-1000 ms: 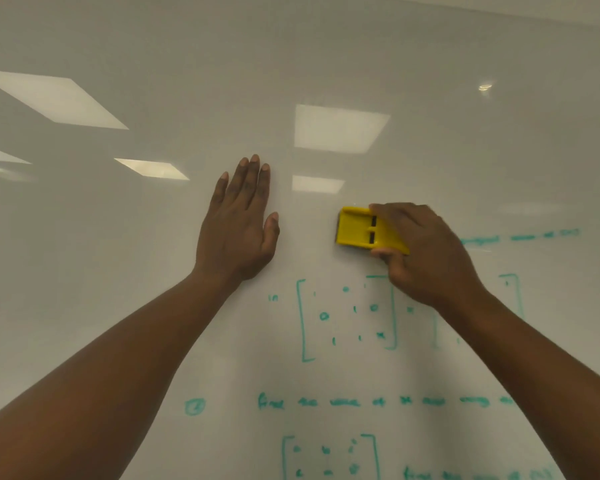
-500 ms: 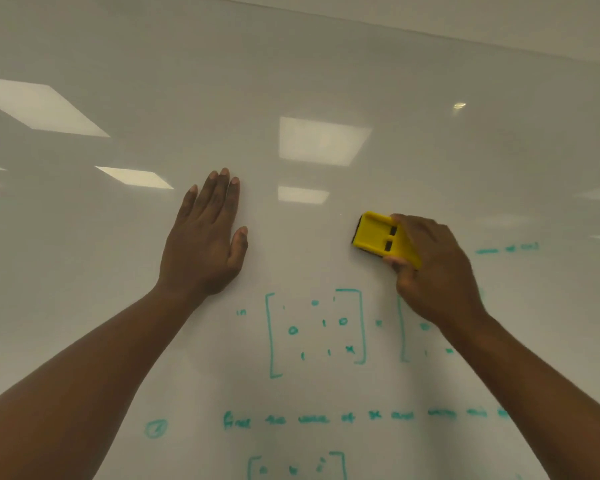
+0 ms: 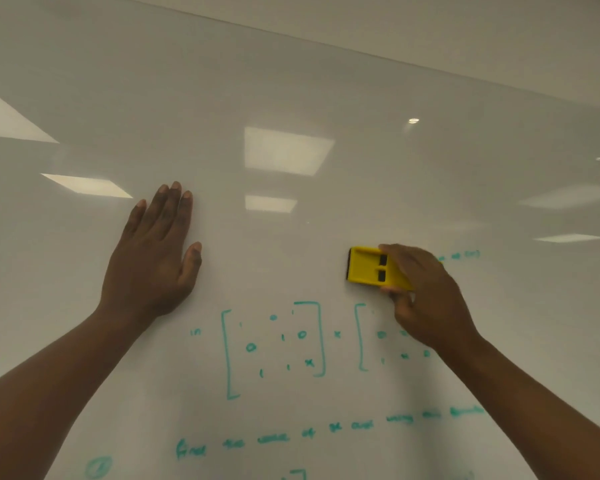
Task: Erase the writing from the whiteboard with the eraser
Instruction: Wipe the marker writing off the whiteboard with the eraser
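Note:
A glossy whiteboard (image 3: pixel 291 81) fills the view. My right hand (image 3: pixel 426 296) grips a yellow eraser (image 3: pixel 366 266) and presses it flat on the board, right of centre. A short scrap of green writing (image 3: pixel 465 255) sits just right of that hand on the same line. Below the eraser are green matrix brackets with digits (image 3: pixel 274 348), a second matrix (image 3: pixel 371 336) partly hidden by my right hand, and a line of green text (image 3: pixel 291 436) lower down. My left hand (image 3: pixel 153 258) lies flat on the bare board at the left, fingers together, holding nothing.
The board's top edge (image 3: pixel 395 58) runs diagonally across the upper right, with plain wall above it. Ceiling lights reflect in the board (image 3: pixel 286 150). A circled number (image 3: pixel 97 467) and another bracket (image 3: pixel 297 474) show at the bottom edge.
My right hand slid the eraser to the right along the top line, and less green writing shows to its right. The view shifted, so my left hand sits further left and lower.

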Demonstrator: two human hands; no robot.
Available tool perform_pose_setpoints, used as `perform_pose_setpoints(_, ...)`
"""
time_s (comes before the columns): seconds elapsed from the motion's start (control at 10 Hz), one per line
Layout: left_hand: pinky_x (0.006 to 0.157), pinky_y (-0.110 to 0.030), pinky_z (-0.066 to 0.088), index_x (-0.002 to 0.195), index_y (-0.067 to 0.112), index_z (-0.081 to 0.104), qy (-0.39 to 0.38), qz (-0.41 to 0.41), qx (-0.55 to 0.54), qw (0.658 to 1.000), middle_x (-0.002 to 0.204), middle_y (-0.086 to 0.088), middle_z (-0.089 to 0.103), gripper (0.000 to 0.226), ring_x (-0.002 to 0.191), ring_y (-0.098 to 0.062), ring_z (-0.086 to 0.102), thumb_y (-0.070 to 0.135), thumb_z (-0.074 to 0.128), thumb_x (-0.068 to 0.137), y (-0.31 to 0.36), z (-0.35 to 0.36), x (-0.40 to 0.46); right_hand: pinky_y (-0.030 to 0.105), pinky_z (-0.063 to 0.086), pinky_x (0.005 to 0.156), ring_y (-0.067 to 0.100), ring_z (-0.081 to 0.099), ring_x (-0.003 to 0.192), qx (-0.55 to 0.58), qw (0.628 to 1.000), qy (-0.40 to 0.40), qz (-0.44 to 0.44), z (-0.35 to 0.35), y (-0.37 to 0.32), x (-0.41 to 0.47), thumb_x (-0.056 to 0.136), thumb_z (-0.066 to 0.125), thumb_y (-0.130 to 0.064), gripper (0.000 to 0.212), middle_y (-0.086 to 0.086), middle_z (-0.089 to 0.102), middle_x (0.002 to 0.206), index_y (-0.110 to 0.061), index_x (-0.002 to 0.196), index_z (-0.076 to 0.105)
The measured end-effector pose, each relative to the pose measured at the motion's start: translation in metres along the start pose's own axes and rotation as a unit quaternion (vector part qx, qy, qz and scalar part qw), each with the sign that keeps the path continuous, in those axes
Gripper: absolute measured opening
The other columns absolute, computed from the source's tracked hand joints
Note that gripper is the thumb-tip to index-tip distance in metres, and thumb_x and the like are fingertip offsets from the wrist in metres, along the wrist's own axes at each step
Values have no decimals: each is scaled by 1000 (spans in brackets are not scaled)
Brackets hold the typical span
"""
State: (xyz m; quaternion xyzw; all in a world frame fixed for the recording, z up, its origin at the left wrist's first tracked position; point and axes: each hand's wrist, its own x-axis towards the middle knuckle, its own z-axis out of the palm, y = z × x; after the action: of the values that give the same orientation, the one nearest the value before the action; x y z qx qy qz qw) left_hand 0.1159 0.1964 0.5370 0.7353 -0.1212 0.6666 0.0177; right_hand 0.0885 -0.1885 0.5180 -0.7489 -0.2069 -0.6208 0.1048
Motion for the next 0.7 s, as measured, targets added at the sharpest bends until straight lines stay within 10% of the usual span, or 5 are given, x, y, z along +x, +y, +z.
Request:
perform_pose_setpoints(0.5, 125, -48, 15, 155, 2, 22, 13, 1, -6, 1000, 163, -16, 20, 71, 153, -26, 16, 37, 27, 93, 0, 4, 0, 37, 40, 73, 37, 58, 90, -95, 954, 74, 274, -51, 107, -9, 83, 59, -29, 25, 10, 65, 99, -24, 107, 52)
perform_pose_setpoints(0.7, 125, -48, 14, 155, 2, 23, 26, -2, -10, 1000, 163, -17, 22, 72, 153, -28, 18, 37, 27, 92, 2, 7, -1, 42, 42, 81, 41, 58, 96, -91, 926, 113, 348, -45, 98, -35, 76, 52, -43, 45, 19, 65, 103, -12, 109, 58)
